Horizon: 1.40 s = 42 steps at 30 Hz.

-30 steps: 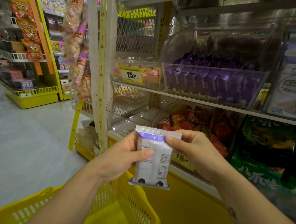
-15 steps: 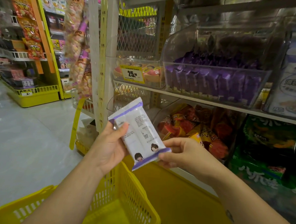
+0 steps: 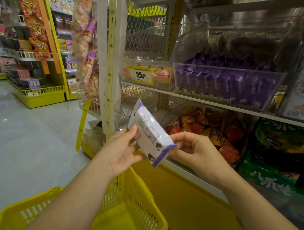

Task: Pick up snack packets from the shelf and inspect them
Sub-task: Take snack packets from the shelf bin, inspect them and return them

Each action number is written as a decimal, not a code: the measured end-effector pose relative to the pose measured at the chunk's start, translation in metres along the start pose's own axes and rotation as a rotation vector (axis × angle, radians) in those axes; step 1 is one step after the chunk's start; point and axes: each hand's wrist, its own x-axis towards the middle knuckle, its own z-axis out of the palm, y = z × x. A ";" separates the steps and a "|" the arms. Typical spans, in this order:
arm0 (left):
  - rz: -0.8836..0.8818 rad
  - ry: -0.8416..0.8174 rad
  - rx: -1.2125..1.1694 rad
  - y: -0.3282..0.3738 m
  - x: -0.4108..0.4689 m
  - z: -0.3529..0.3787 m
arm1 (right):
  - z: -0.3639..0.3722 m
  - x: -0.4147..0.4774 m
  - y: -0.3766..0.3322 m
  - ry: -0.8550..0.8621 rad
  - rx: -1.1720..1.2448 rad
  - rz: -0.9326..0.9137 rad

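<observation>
A yellow plastic mesh basket sits lowest, partly hidden by the forearms. Above it, both hands hold a glossy white snack packet with purple sealed ends, tilted. The left hand grips its side with most of its fingers hidden behind, and the right hand pinches the lower end. The small print is unreadable. Beyond, on the shelf, a clear bin holds purple packets.
</observation>
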 end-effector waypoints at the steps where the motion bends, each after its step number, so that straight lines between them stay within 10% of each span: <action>1: -0.019 -0.020 0.014 -0.001 0.000 0.000 | 0.001 -0.001 -0.001 0.004 -0.053 -0.033; 8: 0.060 -0.111 -0.032 -0.002 0.001 -0.003 | 0.007 -0.002 -0.004 0.045 -0.135 -0.110; 16: 0.256 0.140 0.148 -0.005 -0.006 0.026 | 0.015 0.005 0.008 0.037 0.370 0.145; 29: 0.271 -0.172 0.790 -0.005 -0.018 0.026 | 0.005 0.011 0.012 0.132 0.619 0.213; 42: 0.652 0.098 1.415 -0.022 -0.021 0.033 | 0.007 0.002 0.012 0.193 -0.096 -0.030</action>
